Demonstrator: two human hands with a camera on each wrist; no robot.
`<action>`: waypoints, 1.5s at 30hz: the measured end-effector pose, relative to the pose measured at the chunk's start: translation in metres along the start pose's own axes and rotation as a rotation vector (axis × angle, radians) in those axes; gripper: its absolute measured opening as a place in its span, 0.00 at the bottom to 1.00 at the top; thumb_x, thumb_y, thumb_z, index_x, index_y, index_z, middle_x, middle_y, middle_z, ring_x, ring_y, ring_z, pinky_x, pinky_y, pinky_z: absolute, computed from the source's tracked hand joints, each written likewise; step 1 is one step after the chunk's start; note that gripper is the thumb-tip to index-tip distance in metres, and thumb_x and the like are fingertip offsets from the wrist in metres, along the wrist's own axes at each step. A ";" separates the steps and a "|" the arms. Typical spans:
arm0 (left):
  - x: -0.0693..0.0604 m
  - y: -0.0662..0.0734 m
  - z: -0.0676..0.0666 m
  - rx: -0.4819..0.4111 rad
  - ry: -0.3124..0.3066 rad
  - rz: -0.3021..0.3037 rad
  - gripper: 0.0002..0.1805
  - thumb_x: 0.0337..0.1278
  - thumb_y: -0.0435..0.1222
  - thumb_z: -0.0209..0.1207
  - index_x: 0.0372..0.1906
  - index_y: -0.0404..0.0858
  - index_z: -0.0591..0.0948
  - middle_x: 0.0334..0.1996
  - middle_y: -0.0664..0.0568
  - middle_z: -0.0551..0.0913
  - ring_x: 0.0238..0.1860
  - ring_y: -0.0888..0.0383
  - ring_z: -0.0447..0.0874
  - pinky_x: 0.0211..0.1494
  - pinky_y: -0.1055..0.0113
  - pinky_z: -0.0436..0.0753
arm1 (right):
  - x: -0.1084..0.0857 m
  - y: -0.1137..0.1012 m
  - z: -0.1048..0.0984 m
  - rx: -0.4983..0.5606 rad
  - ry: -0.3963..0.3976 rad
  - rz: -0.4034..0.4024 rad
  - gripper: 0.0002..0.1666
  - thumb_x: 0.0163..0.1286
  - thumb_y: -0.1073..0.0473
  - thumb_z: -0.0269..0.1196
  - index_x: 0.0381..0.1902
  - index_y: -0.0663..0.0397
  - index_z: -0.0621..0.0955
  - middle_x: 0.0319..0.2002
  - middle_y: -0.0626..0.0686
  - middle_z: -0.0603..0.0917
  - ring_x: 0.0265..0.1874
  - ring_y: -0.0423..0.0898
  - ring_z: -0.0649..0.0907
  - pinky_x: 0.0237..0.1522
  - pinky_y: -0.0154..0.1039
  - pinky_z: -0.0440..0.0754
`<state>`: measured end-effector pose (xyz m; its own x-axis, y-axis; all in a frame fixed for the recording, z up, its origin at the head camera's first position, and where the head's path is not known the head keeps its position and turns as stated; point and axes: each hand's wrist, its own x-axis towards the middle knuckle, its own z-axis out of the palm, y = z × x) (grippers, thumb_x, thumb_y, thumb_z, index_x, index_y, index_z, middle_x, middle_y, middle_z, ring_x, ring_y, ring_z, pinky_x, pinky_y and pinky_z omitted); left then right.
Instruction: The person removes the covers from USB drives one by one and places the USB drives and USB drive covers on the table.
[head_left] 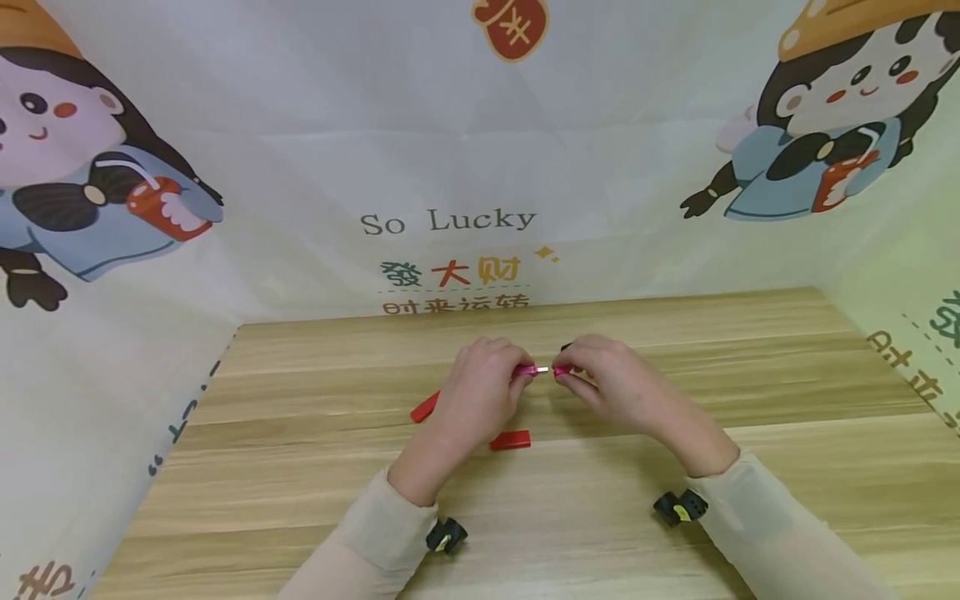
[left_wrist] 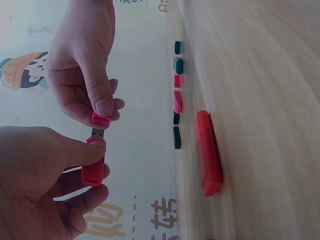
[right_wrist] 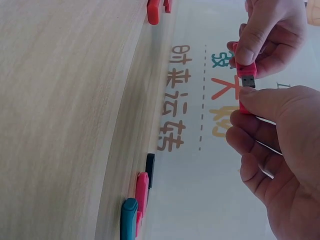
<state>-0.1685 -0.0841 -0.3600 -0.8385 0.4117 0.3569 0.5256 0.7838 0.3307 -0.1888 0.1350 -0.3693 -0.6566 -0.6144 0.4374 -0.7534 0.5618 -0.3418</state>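
The left hand (head_left: 480, 387) has its fingers clamped on the stick (left_wrist: 93, 172); the right hand's (head_left: 618, 379) fingers pinch the cap (left_wrist: 101, 120), near the plug (left_wrist: 97, 133), above the table (head_left: 262, 475).

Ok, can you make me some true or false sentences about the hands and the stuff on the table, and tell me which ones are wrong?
1. The left hand holds a pink memory stick, and the right hand holds a pink cap. True.
2. The cap is pushed all the way onto the stick. False: it is off, and the metal plug shows.
3. A red piece lies on the table. True.
4. The table top is black. False: it looks like light wood.
5. The words So Lucky show behind the table. True.
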 end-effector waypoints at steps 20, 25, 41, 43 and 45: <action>0.002 -0.001 0.002 -0.019 -0.016 -0.029 0.04 0.70 0.35 0.69 0.42 0.39 0.89 0.40 0.53 0.88 0.45 0.52 0.82 0.55 0.55 0.81 | -0.005 0.006 -0.004 -0.022 -0.025 0.009 0.04 0.71 0.65 0.73 0.42 0.58 0.88 0.38 0.49 0.87 0.36 0.43 0.84 0.40 0.40 0.87; 0.003 -0.002 0.003 -0.028 -0.018 -0.017 0.04 0.70 0.35 0.70 0.42 0.39 0.89 0.39 0.53 0.88 0.44 0.52 0.83 0.56 0.55 0.81 | -0.008 0.007 -0.005 -0.016 -0.040 0.029 0.05 0.70 0.66 0.73 0.42 0.59 0.88 0.37 0.49 0.87 0.36 0.42 0.85 0.40 0.38 0.87; 0.021 -0.004 0.006 -0.058 -0.034 -0.056 0.03 0.71 0.35 0.68 0.42 0.39 0.89 0.40 0.53 0.86 0.40 0.55 0.83 0.49 0.61 0.85 | -0.015 0.011 -0.010 -0.035 -0.043 0.029 0.05 0.69 0.66 0.74 0.40 0.55 0.87 0.36 0.46 0.87 0.36 0.41 0.84 0.40 0.39 0.87; 0.024 -0.006 0.006 -0.055 -0.043 -0.074 0.03 0.72 0.36 0.68 0.42 0.40 0.89 0.40 0.54 0.87 0.40 0.56 0.83 0.47 0.62 0.85 | -0.016 0.010 -0.012 -0.037 -0.043 0.029 0.05 0.69 0.66 0.74 0.39 0.54 0.87 0.36 0.46 0.87 0.36 0.40 0.84 0.40 0.39 0.87; 0.027 -0.007 0.007 -0.049 -0.051 -0.091 0.04 0.72 0.37 0.68 0.42 0.41 0.89 0.39 0.54 0.87 0.39 0.57 0.83 0.46 0.62 0.84 | -0.018 0.010 -0.013 -0.038 -0.043 0.026 0.05 0.69 0.66 0.74 0.39 0.53 0.88 0.36 0.45 0.87 0.36 0.40 0.84 0.40 0.39 0.87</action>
<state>-0.1963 -0.0752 -0.3592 -0.8888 0.3640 0.2785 0.4521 0.7960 0.4024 -0.1842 0.1583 -0.3696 -0.6774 -0.6220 0.3927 -0.7348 0.5979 -0.3204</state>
